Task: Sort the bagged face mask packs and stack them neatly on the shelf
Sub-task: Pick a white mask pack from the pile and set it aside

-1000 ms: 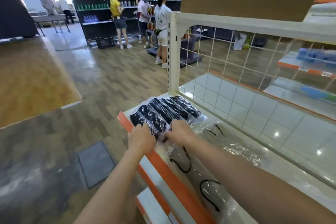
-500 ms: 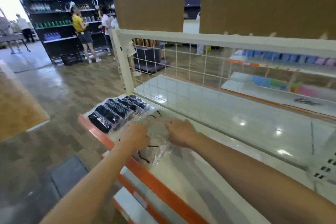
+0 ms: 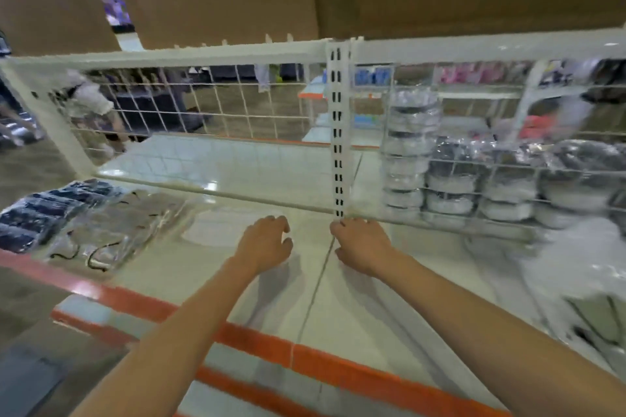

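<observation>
The bagged black mask packs (image 3: pixel 50 210) are lying in a row at the far left of the frame, on the white shelf (image 3: pixel 355 308), close to its orange front edge (image 3: pixel 332 366). Just to their right, clear bags with black ear loops showing (image 3: pixel 111 234) are sitting flat, overlapping one another. Over at the right of the frame, behind the wire mesh back panel (image 3: pixel 216 105), stacks of bagged packs (image 3: pixel 450 176) are standing in columns, though everything there is blurring too much to tell what is inside. A slotted white upright post (image 3: pixel 337 132) is splitting the mesh near the middle.

Both bare arms are reaching forward over the shelf. The left hand (image 3: pixel 262 244) is hovering palm down at the centre, fingers loosely curled, its grip holding nothing. The right hand (image 3: pixel 362 244) is reaching just beside it, fingertips near the foot of the post, its grip likewise loose and empty. Both are well apart from the packs at the left.
</observation>
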`<state>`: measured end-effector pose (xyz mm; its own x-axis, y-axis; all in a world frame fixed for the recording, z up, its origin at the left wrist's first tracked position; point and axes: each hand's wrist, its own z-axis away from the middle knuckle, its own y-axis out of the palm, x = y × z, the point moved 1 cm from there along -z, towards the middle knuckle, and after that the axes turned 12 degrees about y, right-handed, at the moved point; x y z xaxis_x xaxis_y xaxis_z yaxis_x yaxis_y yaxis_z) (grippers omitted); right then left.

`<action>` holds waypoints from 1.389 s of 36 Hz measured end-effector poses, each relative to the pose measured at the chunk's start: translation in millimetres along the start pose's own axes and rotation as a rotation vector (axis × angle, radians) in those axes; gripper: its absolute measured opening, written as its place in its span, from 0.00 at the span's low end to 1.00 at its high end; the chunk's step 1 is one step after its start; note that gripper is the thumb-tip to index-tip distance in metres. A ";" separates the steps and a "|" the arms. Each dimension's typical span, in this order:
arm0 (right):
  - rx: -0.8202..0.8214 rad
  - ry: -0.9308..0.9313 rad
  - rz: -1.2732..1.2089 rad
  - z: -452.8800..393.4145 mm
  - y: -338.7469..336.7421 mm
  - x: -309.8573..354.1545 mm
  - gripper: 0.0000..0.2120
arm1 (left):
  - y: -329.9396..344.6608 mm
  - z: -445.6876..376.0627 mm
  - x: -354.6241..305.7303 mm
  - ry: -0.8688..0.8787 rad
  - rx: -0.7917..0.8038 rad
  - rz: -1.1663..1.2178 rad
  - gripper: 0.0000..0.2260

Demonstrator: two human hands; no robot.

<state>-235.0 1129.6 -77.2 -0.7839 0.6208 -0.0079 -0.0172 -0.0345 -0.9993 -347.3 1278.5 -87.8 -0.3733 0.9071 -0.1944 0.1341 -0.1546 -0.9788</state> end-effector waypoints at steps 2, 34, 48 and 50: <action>0.021 0.074 -0.015 23.7 4.1 -38.7 0.19 | 13.4 -5.3 -37.1 0.052 0.014 0.014 0.15; -0.071 0.936 -0.468 182.1 60.9 -256.3 0.22 | 105.8 1.5 -294.9 0.082 0.242 0.773 0.12; -0.113 0.737 -0.837 157.0 59.5 -240.7 0.17 | 84.8 12.2 -287.0 -0.204 0.168 1.431 0.12; -0.088 0.837 -0.509 161.0 68.2 -259.0 0.20 | 85.8 7.4 -273.0 -0.240 0.104 1.319 0.13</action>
<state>-133.1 840.4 -137.2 -0.0025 0.9010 0.4338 -0.1578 0.4280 -0.8899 -240.7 1014.7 -119.1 -0.1721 -0.0299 -0.9846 0.4495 -0.8918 -0.0515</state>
